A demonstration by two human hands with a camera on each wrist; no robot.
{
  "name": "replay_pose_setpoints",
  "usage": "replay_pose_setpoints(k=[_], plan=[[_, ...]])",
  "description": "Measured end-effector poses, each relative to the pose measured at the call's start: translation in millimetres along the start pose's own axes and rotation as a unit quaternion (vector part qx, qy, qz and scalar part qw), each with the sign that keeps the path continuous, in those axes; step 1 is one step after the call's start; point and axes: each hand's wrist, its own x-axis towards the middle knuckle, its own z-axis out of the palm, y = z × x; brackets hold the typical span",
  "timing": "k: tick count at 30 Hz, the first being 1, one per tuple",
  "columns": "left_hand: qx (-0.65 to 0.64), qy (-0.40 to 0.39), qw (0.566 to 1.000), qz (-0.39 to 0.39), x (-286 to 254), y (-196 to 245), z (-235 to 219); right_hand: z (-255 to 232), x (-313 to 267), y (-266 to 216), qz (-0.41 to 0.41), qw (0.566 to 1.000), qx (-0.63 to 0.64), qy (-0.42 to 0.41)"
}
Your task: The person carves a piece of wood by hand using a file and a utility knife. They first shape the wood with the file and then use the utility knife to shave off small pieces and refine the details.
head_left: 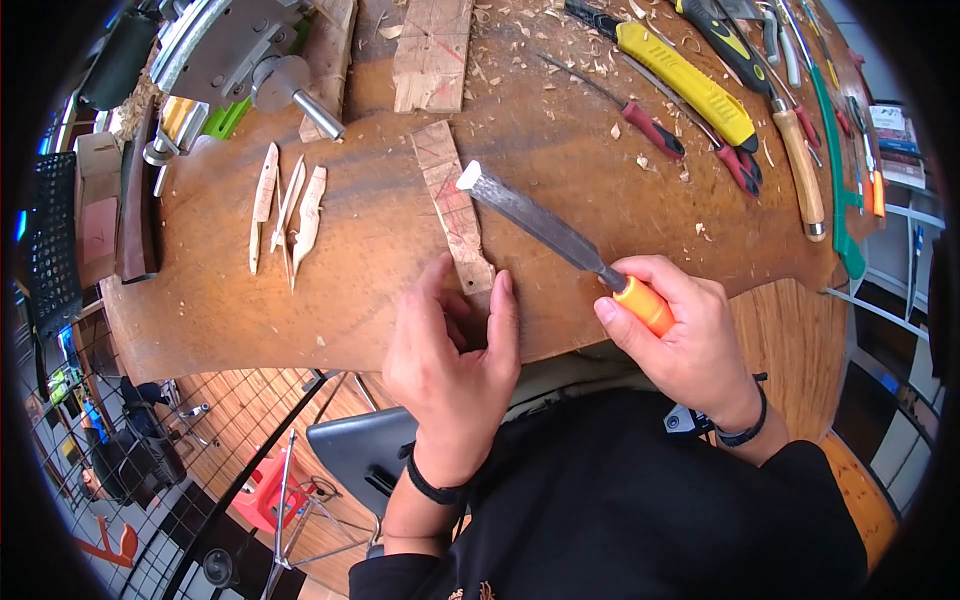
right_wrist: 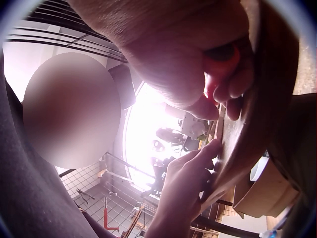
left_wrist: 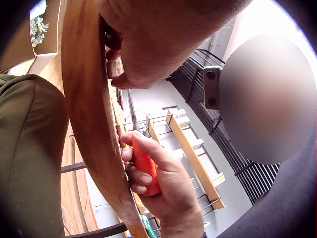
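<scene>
**Short hold, sharp edge: little margin for a slip**

The narrow, red-marked wooden strip (head_left: 452, 212) lies on the brown wooden desk (head_left: 200, 310), the left hand's (head_left: 450, 350) thumb and index finger set against its near end. The right hand's (head_left: 690, 330) fingers are clamped round the orange handle of a flat steel chisel (head_left: 540, 223), its tip overlapping the strip; contact cannot be told.

With only that short hold visible, the strip could pivot under sideways pressure; a slip might bring the edge to the left fingers. The notched, holed end looks likeliest to split.

Count: one chisel, one strip, two wider pale boards (head_left: 435, 60) beyond, one yellow-and-black utility knife (head_left: 690, 85), two red-and-black handled tools (head_left: 650, 130), at least three slim carved wooden pieces (head_left: 310, 215).
</scene>
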Motion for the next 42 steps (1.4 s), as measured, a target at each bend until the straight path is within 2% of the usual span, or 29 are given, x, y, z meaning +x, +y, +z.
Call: replay_pose_setpoints(k=[2, 4, 7, 9, 11, 14, 17, 23, 26, 28, 35, 42], plan=[[0.007, -0.001, 1.000, 0.003, -0.9, 0.5, -0.3, -1.2, -0.4, -1.9, 0.001, 1.000, 0.001, 0.000], [0.013, -0.001, 1.000, 0.007, -3.0, 0.8, -0.7, -4.8, 0.3, -7.2, 0.046, 0.999, 0.016, -0.014], [0.041, -0.006, 0.998, 0.037, -2.9, 1.9, -0.4, -6.5, -1.3, -6.4, 0.071, 0.996, 0.040, -0.020], [0.075, 0.025, 0.994, 0.077, 0.1, 6.2, 0.4, -7.8, -2.5, -6.0, 0.079, 0.995, 0.050, -0.025], [0.076, 0.022, 0.994, 0.072, 4.1, 9.2, 2.9, -7.2, -2.9, -6.7, 0.087, 0.994, 0.060, -0.031], [0.069, 0.060, 0.990, 0.105, 12.9, 8.2, 11.1, -5.6, -2.5, -9.4, 0.092, 0.993, 0.073, -0.032], [0.080, 0.054, 0.989, 0.113, 16.4, 8.7, 14.0, -7.4, -0.8, -17.6, 0.077, 0.995, 0.054, -0.043], [0.140, 0.008, 0.987, 0.081, 9.5, 10.8, 12.1, -4.6, -6.6, -22.8, 0.066, 0.995, 0.041, -0.055], [0.175, 0.023, 0.976, 0.128, 14.2, 8.7, 16.2, -1.2, -11.2, -24.9, 0.092, 0.991, 0.058, -0.072], [0.178, 0.016, 0.975, 0.132, 16.8, 8.3, 16.9, 2.7, -14.4, -24.9, 0.065, 0.993, 0.057, -0.083], [0.192, 0.006, 0.971, 0.143, 18.5, 7.4, 19.9, 6.8, -12.4, -37.0, 0.115, 0.986, 0.048, -0.110], [0.179, -0.008, 0.973, 0.147, 19.2, 5.2, 18.9, 10.2, -8.9, -48.9, 0.129, 0.985, 0.015, -0.113]])
